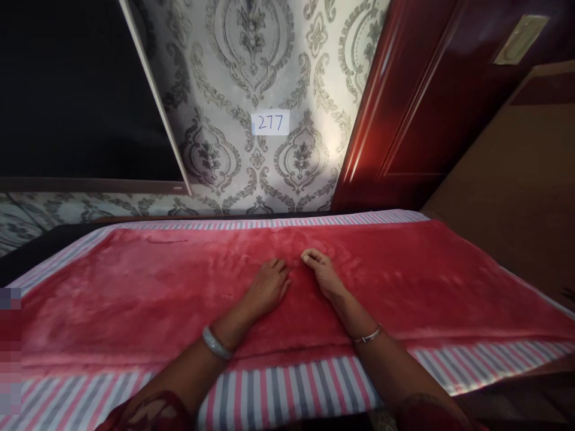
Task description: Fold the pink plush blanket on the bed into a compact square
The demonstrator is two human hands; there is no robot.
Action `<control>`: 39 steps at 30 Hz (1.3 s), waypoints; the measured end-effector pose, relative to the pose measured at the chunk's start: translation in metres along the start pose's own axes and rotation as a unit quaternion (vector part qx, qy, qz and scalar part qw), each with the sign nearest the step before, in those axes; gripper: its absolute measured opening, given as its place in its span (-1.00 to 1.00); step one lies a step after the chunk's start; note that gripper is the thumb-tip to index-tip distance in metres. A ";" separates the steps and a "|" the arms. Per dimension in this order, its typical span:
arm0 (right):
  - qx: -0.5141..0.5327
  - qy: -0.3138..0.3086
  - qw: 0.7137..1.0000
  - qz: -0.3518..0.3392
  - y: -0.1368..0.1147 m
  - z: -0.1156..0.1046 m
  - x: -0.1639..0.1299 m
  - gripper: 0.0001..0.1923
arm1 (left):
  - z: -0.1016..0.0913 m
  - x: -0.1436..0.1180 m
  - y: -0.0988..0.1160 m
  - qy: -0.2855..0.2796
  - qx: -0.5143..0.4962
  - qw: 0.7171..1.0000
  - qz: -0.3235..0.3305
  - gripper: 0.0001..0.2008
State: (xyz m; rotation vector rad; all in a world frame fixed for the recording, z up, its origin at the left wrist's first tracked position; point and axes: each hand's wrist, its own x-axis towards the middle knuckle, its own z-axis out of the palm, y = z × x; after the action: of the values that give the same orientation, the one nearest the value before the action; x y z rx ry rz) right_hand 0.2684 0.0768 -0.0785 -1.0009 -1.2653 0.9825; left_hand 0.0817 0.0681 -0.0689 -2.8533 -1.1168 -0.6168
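Note:
A plush red blanket (179,299) lies spread over a sheet striped in pink, grey and white (265,389). My left hand (271,284) is low over the middle of the blanket, back up, its fingers curled under and their tips partly hidden. To its right, my right hand (321,269) has thumb and fingertips brought together in a pinch just above the red pile. Whatever either hand may hold is too small or hidden to name. A short gap of blanket separates the two hands. A wide bracelet circles my left wrist, a thin one my right.
Behind the blanket stands a patterned wall (251,173) with a paper label (270,123) reading 277. A large dark screen (81,96) hangs at the left. Dark red wooden panelling (404,108) rises at the right, beside a brown surface (507,173).

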 end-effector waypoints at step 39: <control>0.009 -0.096 0.985 0.145 -0.063 -0.067 -0.098 -0.57 | -0.001 0.002 0.000 0.005 0.018 1.000 0.012 -0.80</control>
State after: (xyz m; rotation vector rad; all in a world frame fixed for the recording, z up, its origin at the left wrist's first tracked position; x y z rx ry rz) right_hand 0.3312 -0.0373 -0.0479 -1.1174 -1.2867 1.3407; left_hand 0.0824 0.0691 -0.0670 -2.8258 -1.0794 -0.6008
